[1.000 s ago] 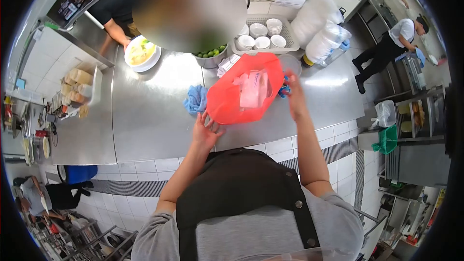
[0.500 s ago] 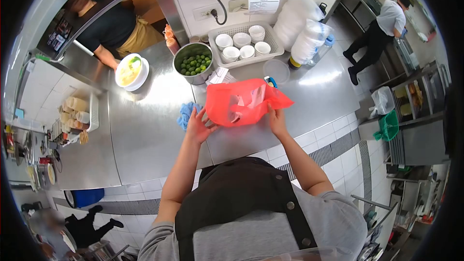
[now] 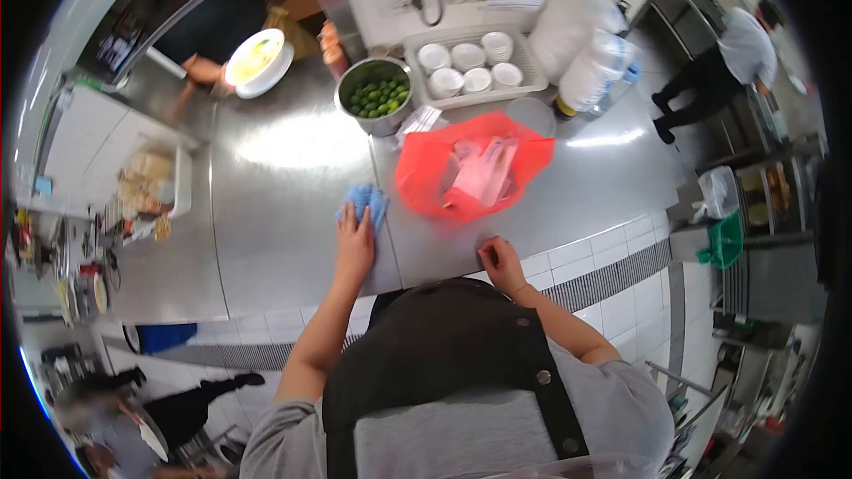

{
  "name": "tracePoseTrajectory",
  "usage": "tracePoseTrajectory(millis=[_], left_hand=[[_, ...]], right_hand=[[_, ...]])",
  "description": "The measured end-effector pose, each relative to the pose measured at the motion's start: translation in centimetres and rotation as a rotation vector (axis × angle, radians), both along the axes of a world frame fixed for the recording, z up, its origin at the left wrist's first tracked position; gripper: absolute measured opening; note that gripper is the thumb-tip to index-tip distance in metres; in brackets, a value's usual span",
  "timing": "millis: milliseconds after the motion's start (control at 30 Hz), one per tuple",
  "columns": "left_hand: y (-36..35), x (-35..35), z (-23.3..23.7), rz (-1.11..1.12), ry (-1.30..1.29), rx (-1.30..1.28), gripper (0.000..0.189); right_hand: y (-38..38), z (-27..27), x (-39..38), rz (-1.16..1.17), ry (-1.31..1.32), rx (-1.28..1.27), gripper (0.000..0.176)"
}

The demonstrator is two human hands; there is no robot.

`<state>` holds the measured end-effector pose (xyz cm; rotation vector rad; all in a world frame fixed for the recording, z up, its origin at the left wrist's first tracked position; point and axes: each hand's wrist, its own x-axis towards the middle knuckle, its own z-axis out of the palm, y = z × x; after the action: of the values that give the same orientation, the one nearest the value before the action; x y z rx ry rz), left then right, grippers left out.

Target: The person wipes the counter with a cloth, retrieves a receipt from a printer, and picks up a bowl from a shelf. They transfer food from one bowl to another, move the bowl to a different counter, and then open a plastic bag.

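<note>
My left hand (image 3: 356, 244) is down on the steel counter with its fingers over a crumpled blue cloth (image 3: 371, 199), gripping its near part. Close to the counter's front edge, my right hand (image 3: 501, 263) has its fingers curled in, and nothing shows in them. A red plastic bag (image 3: 424, 179) stands open-mouthed on the counter beyond both hands, touched by neither. Pale, pinkish wrapped items (image 3: 485, 170) lie inside it; their kind cannot be made out. White folded paper (image 3: 421, 122) sits just behind the bag.
A metal pot of green limes (image 3: 377, 99) and a basket (image 3: 535, 78) with white cups stand behind the bag. Bottles (image 3: 618, 89) and bagged white stacks (image 3: 587, 71) are at right. Across the counter, another person's hand (image 3: 209, 73) holds a white bowl (image 3: 259, 76).
Both hands have come away from the red bag. My left hand has moved onto the blue cloth; my right has drawn back toward me and curled. The bag's mouth now shows more of its contents.
</note>
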<state>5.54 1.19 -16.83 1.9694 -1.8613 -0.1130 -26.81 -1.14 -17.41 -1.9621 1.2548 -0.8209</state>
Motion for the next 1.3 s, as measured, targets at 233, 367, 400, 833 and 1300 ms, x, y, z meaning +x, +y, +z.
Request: tracePoseTrajectory(millis=[233,367,400,833,1300], left_hand=[[7.9,13.3,-0.6,0.411,-0.216,0.131,0.043],[15.5,24.2,-1.4,0.82,-0.25,0.178,0.032],[15.9,25.5,-1.1,0.919,-0.171,0.148,0.03],[18.3,12.4,1.5,0.611,-0.069,0.478,0.02],[12.5,14.0,11.6,0.628,0.406,0.059,0.019]], right_hand=[[-0.4,0.2,2.0,0.249,0.154,-0.066,0.012],[-0.7,-0.2,2.1,0.316,0.188,-0.201,0.013],[-0.7,-0.1,2.3,0.309,0.203,-0.217,0.013],[-0.3,-0.2,4.2,0.301,0.31,-0.244,0.013],[1.9,6.7,20.6,0.8,-0.109,-0.31,0.018]])
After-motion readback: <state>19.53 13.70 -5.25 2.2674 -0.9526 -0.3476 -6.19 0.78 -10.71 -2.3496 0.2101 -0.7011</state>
